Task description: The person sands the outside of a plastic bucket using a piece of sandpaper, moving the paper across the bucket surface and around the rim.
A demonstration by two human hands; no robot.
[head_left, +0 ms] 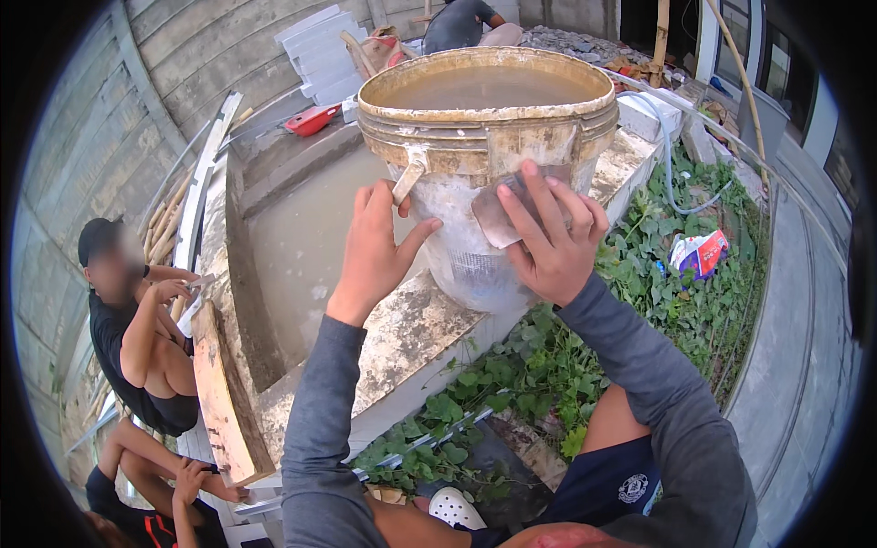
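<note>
A large plastic bucket (438, 146), stained and crusted with a yellowed rim, stands on a weathered concrete ledge (402, 342). Cloudy greyish water (484, 88) fills it almost to the brim. My left hand (376, 247) braces the bucket's left side by its handle tab (408, 181), fingers curled there and the thumb pointing along the wall. Against the front right of the bucket, my right hand (559, 233) presses a small brown-grey sheet, which looks like sandpaper (493, 217), under its spread fingers. Part of the sheet is hidden by those fingers.
Behind the ledge lies a concrete basin (320, 247) of murky water. Two people (137, 329) (174, 493) sit at the left by a wooden plank (224, 402); another bends at the back (461, 26). Green vines (566, 365), a hose (667, 173) and a plastic packet (700, 254) lie at the right.
</note>
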